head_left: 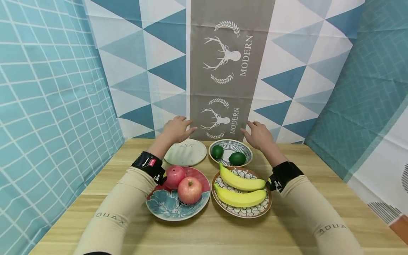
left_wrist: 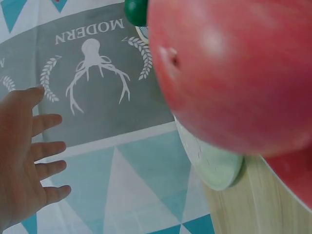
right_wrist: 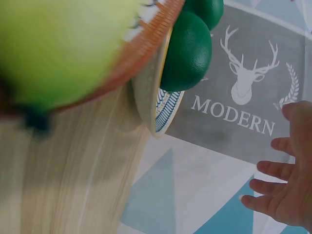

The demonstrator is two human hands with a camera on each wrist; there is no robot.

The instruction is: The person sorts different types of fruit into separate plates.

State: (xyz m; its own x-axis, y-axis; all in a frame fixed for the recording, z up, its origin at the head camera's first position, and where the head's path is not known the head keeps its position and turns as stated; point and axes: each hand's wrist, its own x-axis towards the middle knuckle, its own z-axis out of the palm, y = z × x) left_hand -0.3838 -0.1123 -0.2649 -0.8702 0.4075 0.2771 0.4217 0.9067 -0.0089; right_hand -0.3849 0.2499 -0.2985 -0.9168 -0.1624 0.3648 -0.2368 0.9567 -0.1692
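My left hand (head_left: 177, 129) hovers above the pale oval plate (head_left: 185, 153), its fingers spread and holding nothing. To the right, my right hand (head_left: 259, 135) is raised beside the patterned bowl (head_left: 230, 142), also with nothing in its fingers. Two dark green fruits, one a green fruit (head_left: 237, 158) nearer me, lie in that bowl. Beneath my left wrist, a red and blue plate (head_left: 172, 210) holds a red apple (head_left: 190, 190) and darker reddish fruit (head_left: 175, 176). Two yellow bananas, the front banana (head_left: 240, 197) among them, rest on a brown-rimmed plate (head_left: 251, 214) by my right wrist.
The dishes stand close together on a light wooden table (head_left: 220, 237). Behind it hangs a patterned cloth (head_left: 220, 88) with deer heads. A blue checked cloth (head_left: 54, 106) closes the left side, and a teal cloth (head_left: 366, 99) the right.
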